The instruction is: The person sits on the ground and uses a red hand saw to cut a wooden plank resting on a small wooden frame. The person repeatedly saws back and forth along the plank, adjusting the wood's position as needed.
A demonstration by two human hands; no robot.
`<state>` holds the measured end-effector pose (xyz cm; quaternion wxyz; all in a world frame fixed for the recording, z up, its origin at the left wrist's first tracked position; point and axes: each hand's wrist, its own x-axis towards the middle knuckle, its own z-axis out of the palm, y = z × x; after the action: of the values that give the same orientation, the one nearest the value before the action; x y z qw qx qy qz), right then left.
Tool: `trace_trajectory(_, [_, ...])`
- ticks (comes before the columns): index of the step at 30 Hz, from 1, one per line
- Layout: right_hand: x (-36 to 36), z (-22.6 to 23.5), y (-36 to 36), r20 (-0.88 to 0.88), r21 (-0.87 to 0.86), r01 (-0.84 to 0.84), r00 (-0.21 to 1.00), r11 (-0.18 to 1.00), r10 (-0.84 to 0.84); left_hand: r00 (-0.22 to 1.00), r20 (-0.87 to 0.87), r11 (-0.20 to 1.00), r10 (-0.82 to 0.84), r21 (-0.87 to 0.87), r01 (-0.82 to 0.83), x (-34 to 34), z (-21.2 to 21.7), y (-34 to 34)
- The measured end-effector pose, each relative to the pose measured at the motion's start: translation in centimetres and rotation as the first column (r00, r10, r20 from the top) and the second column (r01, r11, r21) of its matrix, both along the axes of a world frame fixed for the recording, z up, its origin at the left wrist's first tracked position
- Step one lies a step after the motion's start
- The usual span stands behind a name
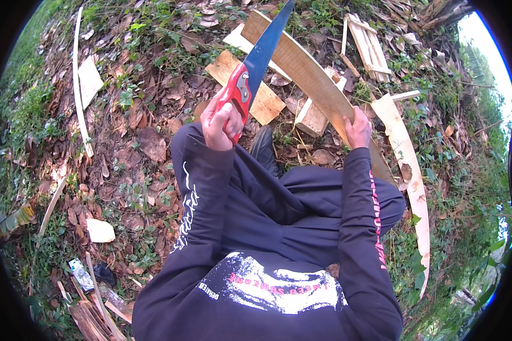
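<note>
Clutching red-handled blue saw (255,62), left hand (221,124) grip wrapped tight; right hand (358,128) grip clamping curved rough plank (307,77).

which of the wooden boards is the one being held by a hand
The long curved plank running diagonally: the right hand grips its edge. The other boards and offcuts lie untouched on the leaves; the left hand holds the handsaw.

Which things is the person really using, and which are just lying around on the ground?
In use:
- hand saw, red handle in the left hand
- long plank, held by the right hand

Lying about:
- square board
- wood block
- pale curved strip
- small slatted frame
- dry leaves
</note>
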<state>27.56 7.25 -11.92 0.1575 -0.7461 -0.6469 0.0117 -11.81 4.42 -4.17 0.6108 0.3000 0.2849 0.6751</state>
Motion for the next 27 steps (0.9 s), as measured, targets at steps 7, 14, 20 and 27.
trace_trajectory(7, [-0.6,0.6,-0.1,0.003,0.041,-0.009,1.0,0.999,0.008,1.0,-0.001,1.0,-0.002,-0.001,0.002,0.0,-0.2,0.1])
trace_trajectory(14, [-0.7,0.3,-0.1,0.039,0.022,0.011,0.999,1.0,-0.012,1.0,-0.003,1.0,-0.011,-0.01,0.011,0.0,0.0,0.1])
trace_trajectory(20, [-1.0,0.6,-0.1,0.046,0.009,0.023,0.999,1.0,-0.023,1.0,0.003,1.0,-0.02,-0.014,0.02,-0.1,-0.2,0.2])
trace_trajectory(27, [-1.2,0.7,-0.1,0.046,0.0,0.028,0.999,1.0,-0.028,1.0,0.0,0.999,-0.014,-0.029,0.014,0.0,0.0,0.0])
